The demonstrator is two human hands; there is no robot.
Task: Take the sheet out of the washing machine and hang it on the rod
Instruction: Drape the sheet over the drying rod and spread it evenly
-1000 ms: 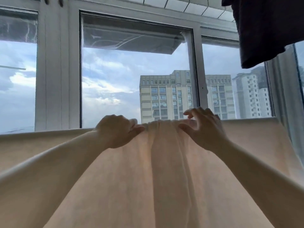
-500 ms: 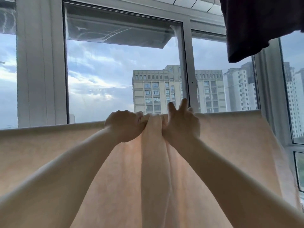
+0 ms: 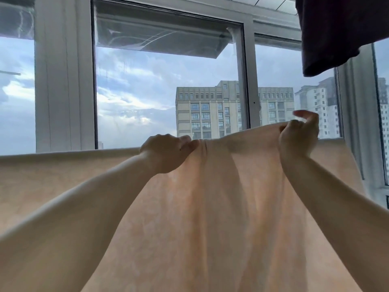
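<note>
Sheet (image 3: 210, 218), pale peach, hangs in front of me with its top edge running level across the view, draped over something I take for the rod, though the cloth covers it and I cannot see it. My left hand (image 3: 166, 152) pinches a bunched fold at the top edge, thumb and fingers curled round the cloth. My right hand (image 3: 299, 133) grips the same edge further right and holds it a little above the level line, fingers curled on the cloth, one finger sticking up free. Between my two hands the edge arches and folds fall down from it. Behind the sheet stands a window (image 3: 168, 91) with white frames; through it I see cloudy sky and tall buildings (image 3: 210, 110). A dark garment (image 3: 341, 30) hangs at the upper right, apart from the sheet. No container shows, and I can read no writing anywhere.
</note>
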